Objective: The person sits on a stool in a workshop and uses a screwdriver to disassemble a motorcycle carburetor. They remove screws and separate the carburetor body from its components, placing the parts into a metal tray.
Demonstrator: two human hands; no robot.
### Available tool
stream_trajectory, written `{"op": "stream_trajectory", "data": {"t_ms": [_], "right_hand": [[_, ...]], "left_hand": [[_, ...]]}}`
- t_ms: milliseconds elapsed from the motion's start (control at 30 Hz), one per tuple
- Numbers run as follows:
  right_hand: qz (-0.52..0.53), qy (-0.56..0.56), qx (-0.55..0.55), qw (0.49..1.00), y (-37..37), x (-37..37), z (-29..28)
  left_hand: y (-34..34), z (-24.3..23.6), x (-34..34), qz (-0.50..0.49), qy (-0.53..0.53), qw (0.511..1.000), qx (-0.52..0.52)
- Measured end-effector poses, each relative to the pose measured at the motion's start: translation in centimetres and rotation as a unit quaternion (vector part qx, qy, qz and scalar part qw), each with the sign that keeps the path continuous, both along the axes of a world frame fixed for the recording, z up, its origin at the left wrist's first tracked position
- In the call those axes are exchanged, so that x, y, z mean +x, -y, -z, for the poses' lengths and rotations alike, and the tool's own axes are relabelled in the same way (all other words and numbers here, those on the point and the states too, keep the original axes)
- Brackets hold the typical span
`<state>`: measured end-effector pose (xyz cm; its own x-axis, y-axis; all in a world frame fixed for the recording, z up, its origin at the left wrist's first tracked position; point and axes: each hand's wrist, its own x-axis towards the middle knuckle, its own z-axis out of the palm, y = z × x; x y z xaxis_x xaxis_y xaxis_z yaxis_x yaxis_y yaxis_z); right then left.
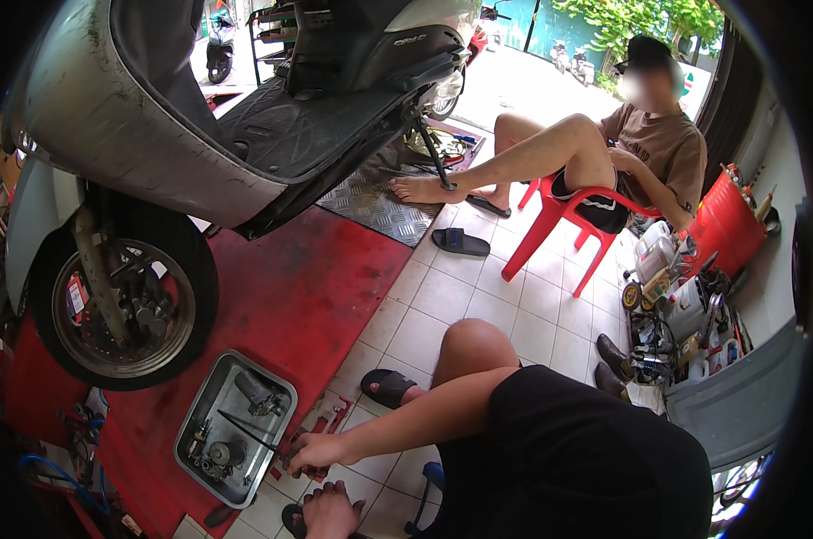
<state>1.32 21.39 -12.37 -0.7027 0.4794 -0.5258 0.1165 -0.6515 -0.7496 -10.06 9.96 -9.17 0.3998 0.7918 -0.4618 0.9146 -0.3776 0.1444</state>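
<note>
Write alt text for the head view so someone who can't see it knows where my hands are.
The person's right hand reaches to the near edge of a metal tray of small parts on a red platform, while the left hand rests lower over the tiled floor. A grey scooter stands on the platform, and another person sits in a red chair.
</note>
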Motion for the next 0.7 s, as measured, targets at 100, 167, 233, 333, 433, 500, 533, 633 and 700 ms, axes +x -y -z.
{"op": "stream_trajectory", "data": {"t_ms": [100, 167, 233, 333, 433, 500, 533, 633, 700], "right_hand": [[0.005, 0.025, -0.003, 1.000, 0.1, 0.5, 0.3], [0.005, 0.042, 0.000, 0.999, 0.2, 0.7, 0.3], [0.008, 0.042, -0.005, 0.999, 0.4, 0.6, 0.1], [-0.004, 0.038, -0.004, 0.999, 0.3, 0.8, 0.3], [-0.022, 0.029, 0.014, 0.999, -0.1, 1.2, 0.7], [-0.033, 0.035, 0.038, 0.998, -0.4, 1.2, 0.6], [-0.045, 0.037, 0.052, 0.997, -0.4, 1.1, -0.3], [-0.084, 0.014, 0.100, 0.991, 0.3, 0.4, 1.3], [-0.067, 0.046, 0.045, 0.996, 0.5, 1.2, 1.0]], "left_hand": [[-0.1, 0.6, 0.1, 0.012, 0.003, 1.000, 0.000], [0.0, 0.4, 0.2, 0.012, 0.002, 1.000, -0.001], [0.1, 0.4, 0.2, 0.011, 0.002, 1.000, 0.001], [0.1, 0.3, 0.5, 0.008, 0.002, 1.000, -0.006], [-0.4, 0.7, 0.8, 0.011, -0.012, 0.999, -0.048], [-0.9, 2.3, 0.5, 0.010, -0.030, 0.996, -0.086], [-1.3, 1.7, 0.6, 0.010, -0.047, 0.994, -0.101], [-0.3, 1.3, -0.1, -0.024, -0.025, 0.999, -0.042], [-0.5, 1.1, -0.2, -0.041, 0.031, 0.997, -0.059]]}}
